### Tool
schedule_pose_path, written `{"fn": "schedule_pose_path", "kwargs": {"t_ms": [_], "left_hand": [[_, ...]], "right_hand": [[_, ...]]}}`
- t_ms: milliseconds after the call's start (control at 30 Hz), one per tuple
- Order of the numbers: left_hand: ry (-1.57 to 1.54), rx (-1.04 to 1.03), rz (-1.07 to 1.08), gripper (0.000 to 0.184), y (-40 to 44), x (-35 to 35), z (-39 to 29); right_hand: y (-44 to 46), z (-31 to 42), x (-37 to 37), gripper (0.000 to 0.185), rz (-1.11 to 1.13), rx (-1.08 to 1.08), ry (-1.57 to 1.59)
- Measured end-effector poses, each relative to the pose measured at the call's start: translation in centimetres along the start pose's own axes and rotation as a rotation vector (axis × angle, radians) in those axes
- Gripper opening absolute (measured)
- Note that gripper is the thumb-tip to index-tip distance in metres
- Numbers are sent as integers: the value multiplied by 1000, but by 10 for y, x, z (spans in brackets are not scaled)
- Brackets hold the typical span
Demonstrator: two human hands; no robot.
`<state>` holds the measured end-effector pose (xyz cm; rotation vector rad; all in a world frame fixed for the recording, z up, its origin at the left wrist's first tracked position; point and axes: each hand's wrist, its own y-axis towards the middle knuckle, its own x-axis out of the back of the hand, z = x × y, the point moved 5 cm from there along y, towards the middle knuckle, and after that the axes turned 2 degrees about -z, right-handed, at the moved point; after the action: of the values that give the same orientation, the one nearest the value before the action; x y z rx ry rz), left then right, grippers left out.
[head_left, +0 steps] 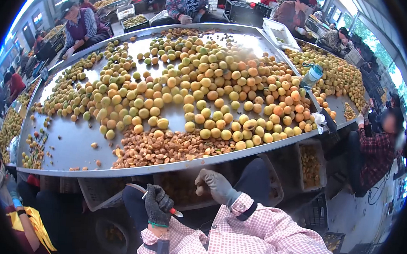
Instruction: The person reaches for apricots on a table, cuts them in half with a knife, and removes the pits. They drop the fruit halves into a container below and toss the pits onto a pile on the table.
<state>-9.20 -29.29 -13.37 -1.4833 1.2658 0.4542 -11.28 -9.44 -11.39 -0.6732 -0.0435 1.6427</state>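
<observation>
My left hand (158,205), in a dark knitted glove, is closed around a knife (177,213). The red and white handle end sticks out on one side, and a thin curved blade shows on the other. Beside it, my right hand (216,186), in a grey glove with stained fingers, is curled closed over my lap. Whatever lies inside its fingers is hidden. Both hands are below the front edge of a metal table (73,143). A large heap of yellow-green and orange apricots (168,97) covers much of it, with a pile of brown pits (161,148) near the front edge.
Under the table are white crates (99,193), another crate (311,165) holding fruit pieces, and a round bucket (111,236). A water bottle (312,76) stands by the right divider. Co-workers sit around this and neighbouring tables; a person's gloved hand (13,191) is at far left.
</observation>
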Motion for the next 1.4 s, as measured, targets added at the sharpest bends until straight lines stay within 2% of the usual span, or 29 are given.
{"fn": "schedule_pose_path", "kwargs": {"t_ms": [33, 67, 133, 200, 233, 267, 333, 467, 533, 600, 667, 700, 733, 800, 833, 867, 900, 933, 967, 1033, 1067, 1167, 1267, 1300, 1333, 1367, 1400], "left_hand": [[9, 12, -4, 31, 1, -1, 1], [19, 22, -6, 32, 3, -1, 2], [29, 33, 4, 32, 6, -2, 5], [69, 21, -20, 32, 7, -5, 7], [63, 30, -32, 31, 9, -2, 9], [68, 37, -24, 31, 11, -3, 11], [133, 6, -75, 32, 13, 0, 12], [218, 11, -66, 34, 22, 9, 13], [246, 14, -99, 34, 25, 10, 15], [242, 28, -62, 27, 27, 10, 16], [251, 46, -84, 26, 28, 4, 18], [245, 54, -91, 25, 26, 3, 21], [516, -79, -141, 25, 29, 15, 19], [802, -184, -183, 25, 30, 14, 10], [712, -65, -196, 29, 30, 13, 13], [618, 46, -213, 33, 26, 12, 17], [441, 85, -116, 27, 25, 8, 25], [259, 120, -13, 23, 23, 3, 32], [272, 124, -33, 23, 18, -2, 33], [553, 69, -270, 21, 8, -9, 27], [550, 85, -266, 21, 6, -8, 32], [434, 120, -176, 22, 5, -13, 45], [290, 97, -43, 22, 21, 1, 34], [501, 87, -119, 24, 26, 12, 29], [470, 73, -154, 30, 27, 14, 31], [436, 90, -119, 29, 28, 25, 31], [408, 110, -84, 29, 33, 33, 32]], "right_hand": [[2, 18, -1, 37, 60, 98, -40], [8, 28, 6, 37, 51, 108, -36], [20, 58, 20, 39, -39, 345, -215], [35, 88, 33, 39, -144, 438, -395], [40, 106, 35, 36, -284, 579, -638], [51, 116, 41, 31, -269, 522, -692], [65, 125, 54, 32, -580, 902, -1264], [49, 160, 48, 33, -696, 968, -1374], [35, 168, 24, 29, -185, 508, -1607], [-3, 184, -10, 28, 51, 640, -1781], [-38, 204, -45, 28, 197, 543, -1828], [-56, 213, -63, 25, 246, 611, -1849], [-66, 214, -73, 23, 280, 675, -1857], [-89, 177, -47, 22, 321, 666, -1750], [-127, 147, -22, 22, 335, 680, -1694], [-219, 89, 27, 22, 350, 697, -1637], [-234, 56, 2, 21, 357, 710, -1580], [-223, 50, -13, 21, 362, 722, -1530], [-208, 47, -31, 21, 356, 725, -1491], [-167, 53, -70, 21, 334, 735, -1431], [-144, 61, -83, 21, 318, 730, -1421], [-77, 101, -78, 21, 208, 691, -1447], [-2, 213, 4, 21, 107, 738, -1512], [-1, 224, 7, 21, 88, 766, -1531], [14, 236, 53, 22, -200, 702, -1539], [32, 240, 109, 34, -444, 648, -1570], [37, 243, 164, 41, -735, 840, -1601]]}}
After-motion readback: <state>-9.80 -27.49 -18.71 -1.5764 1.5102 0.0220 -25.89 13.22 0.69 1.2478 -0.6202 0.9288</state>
